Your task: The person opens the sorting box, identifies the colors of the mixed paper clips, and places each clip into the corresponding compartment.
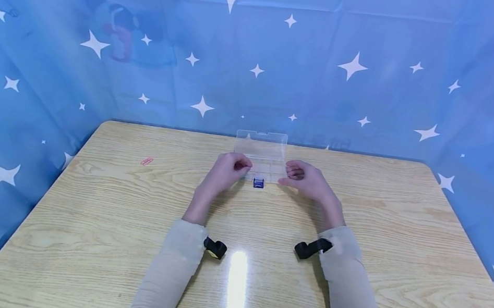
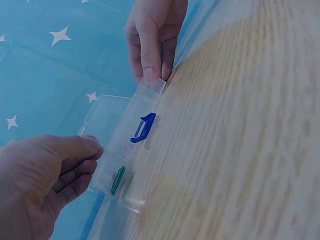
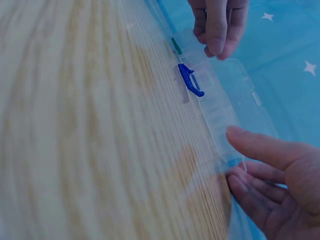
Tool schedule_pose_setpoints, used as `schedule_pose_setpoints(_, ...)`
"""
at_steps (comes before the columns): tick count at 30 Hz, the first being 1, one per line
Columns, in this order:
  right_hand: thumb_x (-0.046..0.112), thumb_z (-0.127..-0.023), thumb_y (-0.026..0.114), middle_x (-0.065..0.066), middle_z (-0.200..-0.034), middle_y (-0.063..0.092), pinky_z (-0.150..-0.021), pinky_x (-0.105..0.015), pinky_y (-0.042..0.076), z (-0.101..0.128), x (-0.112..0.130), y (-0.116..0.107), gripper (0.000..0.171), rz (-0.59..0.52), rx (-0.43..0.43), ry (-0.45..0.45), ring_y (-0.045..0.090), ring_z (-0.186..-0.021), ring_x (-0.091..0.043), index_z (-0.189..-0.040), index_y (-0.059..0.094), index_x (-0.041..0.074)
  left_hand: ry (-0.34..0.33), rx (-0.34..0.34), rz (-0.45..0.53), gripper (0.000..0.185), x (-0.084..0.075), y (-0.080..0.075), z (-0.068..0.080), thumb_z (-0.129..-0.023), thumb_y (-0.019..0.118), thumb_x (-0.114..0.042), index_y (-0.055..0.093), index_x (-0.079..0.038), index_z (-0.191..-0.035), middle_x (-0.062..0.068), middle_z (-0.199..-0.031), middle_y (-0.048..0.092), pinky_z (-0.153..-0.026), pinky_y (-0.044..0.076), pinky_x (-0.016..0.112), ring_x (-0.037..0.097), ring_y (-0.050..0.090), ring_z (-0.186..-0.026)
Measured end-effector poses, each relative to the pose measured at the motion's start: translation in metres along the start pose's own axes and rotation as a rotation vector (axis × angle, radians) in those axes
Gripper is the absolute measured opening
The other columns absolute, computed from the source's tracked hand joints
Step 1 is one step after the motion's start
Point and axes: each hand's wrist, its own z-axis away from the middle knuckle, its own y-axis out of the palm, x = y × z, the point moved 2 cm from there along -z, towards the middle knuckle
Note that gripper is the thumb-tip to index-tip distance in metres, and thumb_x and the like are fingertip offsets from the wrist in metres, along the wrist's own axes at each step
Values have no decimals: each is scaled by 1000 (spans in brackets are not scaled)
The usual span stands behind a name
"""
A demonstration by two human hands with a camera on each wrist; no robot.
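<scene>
A clear plastic box point(image 1: 268, 170) with small compartments stands at the back of the table, its clear lid point(image 1: 261, 145) raised behind it. Against its front sits a blue frame-shaped piece point(image 1: 258, 183). Farther left on the front, a slim green piece point(image 2: 118, 180) shows in both wrist views. My left hand point(image 1: 229, 168) is over the box's left part, thumb and forefinger tips together; whether anything lies between them is hidden. With thumb and curled fingers, my right hand point(image 1: 307, 179) grips the box's right end. Something small and pinkish point(image 2: 127, 149) shows faintly through the plastic.
A pink paper clip point(image 1: 147, 161) lies on the wooden table point(image 1: 121, 241), left of the box. A blue star-patterned curtain point(image 1: 170, 59) hangs right behind the table's back edge, close to the lid. Black wrist cameras point(image 1: 214, 248) are strapped to both sleeves.
</scene>
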Motion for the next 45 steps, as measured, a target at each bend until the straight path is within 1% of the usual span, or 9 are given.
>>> schedule_pose_setpoints(10,24,-92,77,-17,-124,61,-101,-44,47,3,0,1,60,-27,11,-6,57,-114,-30,-140,52,-1,12,-10,6,15,3,0,3,-98,65,-5,73,2,-109,11,-104,72,-83,55,33,22,67,-93)
schedule_pose_setpoints(18,24,-91,78,-17,-123,61,-101,-44,47,3,-1,2,61,-32,15,-11,58,-114,-30,-140,52,-1,24,-36,34,16,2,-11,9,-97,67,-3,72,4,-111,12,-103,71,-84,55,34,24,66,-94)
schedule_pose_setpoints(22,24,-91,78,-17,-123,61,-101,-44,47,2,0,3,61,-25,14,-15,58,-114,-30,-140,52,-1,33,-37,43,16,2,-15,12,-96,67,-2,72,4,-110,13,-102,71,-85,55,35,25,66,-93)
schedule_pose_setpoints(27,24,-91,78,-17,-124,61,-102,-44,47,2,0,3,61,-17,13,-13,58,-114,-30,-140,52,-1,15,-32,36,14,6,-20,15,-95,69,-5,73,2,-108,12,-102,71,-85,55,34,23,65,-93)
schedule_pose_setpoints(31,24,-91,78,-16,-124,61,-101,-43,47,2,1,3,61,-14,10,-12,58,-114,-30,-140,52,0,3,-33,30,15,11,-28,18,-95,70,-5,72,3,-108,12,-102,70,-86,55,35,24,64,-93)
schedule_pose_setpoints(37,23,-91,78,-17,-123,61,-101,-44,47,2,1,2,60,-10,12,-14,58,-114,-30,-140,52,-1,8,-56,-6,19,21,-44,25,-96,66,-3,71,6,-113,16,-104,70,-87,54,39,27,65,-96)
schedule_pose_setpoints(45,24,-92,77,-16,-123,61,-101,-44,47,3,2,0,59,-2,6,-13,58,-114,-30,-140,52,0,-6,-84,-21,19,33,-62,32,-97,66,-4,71,5,-113,17,-105,70,-87,54,41,28,65,-95)
